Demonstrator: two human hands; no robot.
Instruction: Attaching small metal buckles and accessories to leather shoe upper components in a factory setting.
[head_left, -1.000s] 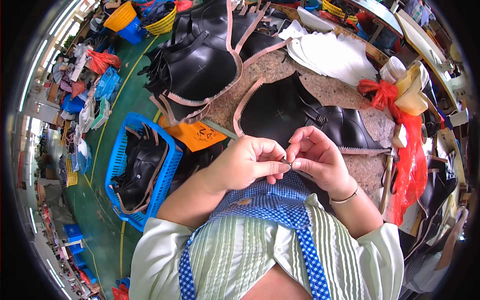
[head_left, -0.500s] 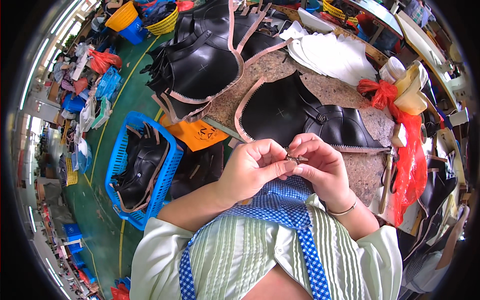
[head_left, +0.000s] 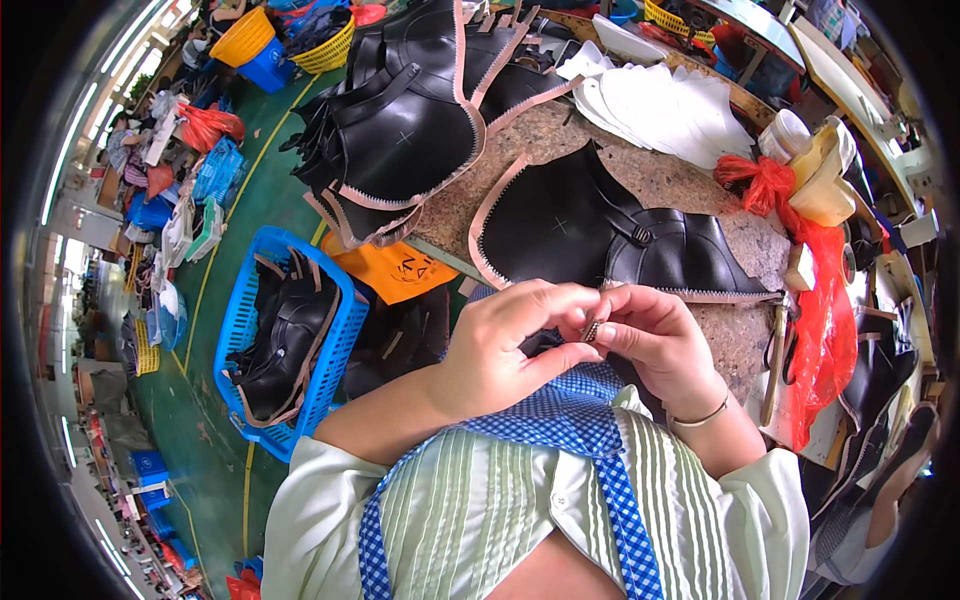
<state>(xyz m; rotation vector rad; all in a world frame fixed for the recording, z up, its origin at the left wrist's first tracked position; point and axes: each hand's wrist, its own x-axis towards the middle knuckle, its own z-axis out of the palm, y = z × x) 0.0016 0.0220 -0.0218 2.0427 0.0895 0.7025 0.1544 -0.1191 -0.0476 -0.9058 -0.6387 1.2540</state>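
One small metallic piece (head_left: pixel 591 331), pinched by fingers of left hand (head_left: pixel 500 338) and right hand (head_left: pixel 664 345). Likely light, stiff, slippery; best gripped by edges.

Both grips (head_left: pixel 505 335) (head_left: pixel 658 335) hold a small metallic piece (head_left: pixel 590 331).

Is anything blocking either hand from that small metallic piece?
Nothing visible does. The small metallic piece is right at the fingertips of the left hand and right hand, though they partly hide it.
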